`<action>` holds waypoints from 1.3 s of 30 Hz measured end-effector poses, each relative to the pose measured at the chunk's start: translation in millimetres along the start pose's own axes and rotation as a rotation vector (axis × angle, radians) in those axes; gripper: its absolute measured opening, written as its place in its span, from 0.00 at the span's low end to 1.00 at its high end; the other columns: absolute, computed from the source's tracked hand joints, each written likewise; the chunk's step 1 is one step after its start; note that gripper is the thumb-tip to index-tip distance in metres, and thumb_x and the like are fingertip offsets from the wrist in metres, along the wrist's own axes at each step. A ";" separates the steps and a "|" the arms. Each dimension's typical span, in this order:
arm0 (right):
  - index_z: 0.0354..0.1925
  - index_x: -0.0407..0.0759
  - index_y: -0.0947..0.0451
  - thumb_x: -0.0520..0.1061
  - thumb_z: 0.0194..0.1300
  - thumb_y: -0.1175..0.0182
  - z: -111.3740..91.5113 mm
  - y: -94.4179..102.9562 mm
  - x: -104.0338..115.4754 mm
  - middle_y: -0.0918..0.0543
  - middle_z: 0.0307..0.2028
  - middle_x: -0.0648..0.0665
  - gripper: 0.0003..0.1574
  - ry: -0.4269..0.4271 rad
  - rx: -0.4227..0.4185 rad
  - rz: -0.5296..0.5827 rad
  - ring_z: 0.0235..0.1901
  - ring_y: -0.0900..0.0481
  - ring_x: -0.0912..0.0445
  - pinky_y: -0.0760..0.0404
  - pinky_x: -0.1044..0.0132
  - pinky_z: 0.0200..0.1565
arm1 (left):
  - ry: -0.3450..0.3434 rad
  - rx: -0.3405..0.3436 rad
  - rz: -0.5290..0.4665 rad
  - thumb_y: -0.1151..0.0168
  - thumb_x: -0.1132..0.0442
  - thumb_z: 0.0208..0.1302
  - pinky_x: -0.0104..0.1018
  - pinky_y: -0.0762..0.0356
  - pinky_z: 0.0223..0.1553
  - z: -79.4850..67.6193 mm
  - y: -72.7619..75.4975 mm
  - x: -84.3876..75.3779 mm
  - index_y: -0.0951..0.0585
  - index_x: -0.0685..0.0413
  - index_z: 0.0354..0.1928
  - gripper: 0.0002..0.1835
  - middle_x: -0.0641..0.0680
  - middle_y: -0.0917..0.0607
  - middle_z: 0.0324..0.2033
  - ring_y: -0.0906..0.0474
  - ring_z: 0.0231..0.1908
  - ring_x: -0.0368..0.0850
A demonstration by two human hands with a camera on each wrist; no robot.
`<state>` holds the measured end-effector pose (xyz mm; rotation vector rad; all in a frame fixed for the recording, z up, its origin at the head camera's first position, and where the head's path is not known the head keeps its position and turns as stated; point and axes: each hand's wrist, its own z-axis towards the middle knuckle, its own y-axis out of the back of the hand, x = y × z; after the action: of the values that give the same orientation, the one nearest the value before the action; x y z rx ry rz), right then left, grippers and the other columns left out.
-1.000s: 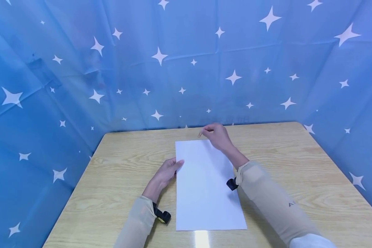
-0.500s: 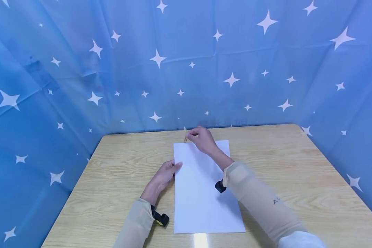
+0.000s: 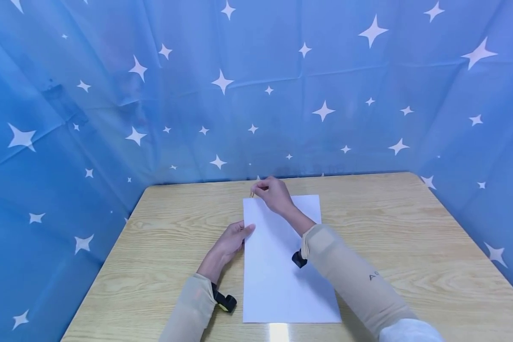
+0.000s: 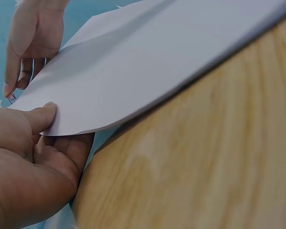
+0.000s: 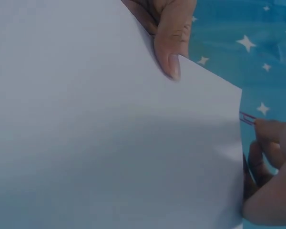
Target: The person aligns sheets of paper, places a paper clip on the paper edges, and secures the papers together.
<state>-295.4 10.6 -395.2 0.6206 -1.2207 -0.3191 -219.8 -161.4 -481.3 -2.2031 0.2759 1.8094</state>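
On the left, the left hand pinches the side of the white paper, raised there from the table. The paper clip is at the far edge, near the left corner; whether it touches, I cannot tell. The right hand pinches it. It seems best to keep the edge firm and the clip's loop straight to it.

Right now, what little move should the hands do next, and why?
Probably slide the paper clip onto the top edge of the paper: the right hand pinches the clip close by that edge, and the left hand grips the paper's left side.
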 end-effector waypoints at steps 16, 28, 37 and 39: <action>0.38 0.50 0.14 0.50 0.70 0.41 1.0 -4.9 5.6 0.19 0.39 0.51 0.10 -0.003 0.041 -0.057 0.42 0.23 0.55 0.42 0.45 0.54 | -0.005 0.016 -0.038 0.51 0.56 0.76 0.39 0.21 0.43 1.5 0.7 0.2 0.24 0.61 0.58 0.18 0.59 0.16 0.48 0.19 0.46 0.50; 0.40 0.47 0.14 0.48 0.71 0.42 1.3 -8.5 3.9 0.21 0.39 0.48 0.11 -0.003 0.060 -0.031 0.34 0.26 0.56 0.25 0.64 0.32 | -0.009 0.025 -0.038 0.52 0.56 0.76 0.40 0.20 0.42 2.0 0.7 2.5 0.25 0.61 0.58 0.18 0.59 0.16 0.47 0.18 0.46 0.51; 0.41 0.46 0.14 0.47 0.71 0.42 3.6 -10.3 1.9 0.19 0.38 0.51 0.11 0.000 0.075 -0.058 0.33 0.24 0.58 0.25 0.64 0.32 | -0.001 0.040 -0.030 0.53 0.55 0.76 0.41 0.21 0.44 1.9 2.1 2.6 0.25 0.56 0.59 0.18 0.58 0.17 0.49 0.19 0.48 0.52; 0.41 0.45 0.14 0.47 0.71 0.42 3.1 -10.1 2.1 0.19 0.39 0.51 0.12 -0.002 0.079 -0.054 0.33 0.24 0.58 0.25 0.64 0.33 | -0.001 0.040 -0.028 0.53 0.55 0.76 0.41 0.21 0.44 1.5 2.2 2.6 0.25 0.56 0.59 0.18 0.58 0.17 0.49 0.19 0.48 0.52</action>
<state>-296.7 0.6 -399.0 0.7227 -1.2243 -0.3175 -221.4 -162.8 -484.3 -2.1678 0.2777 1.7749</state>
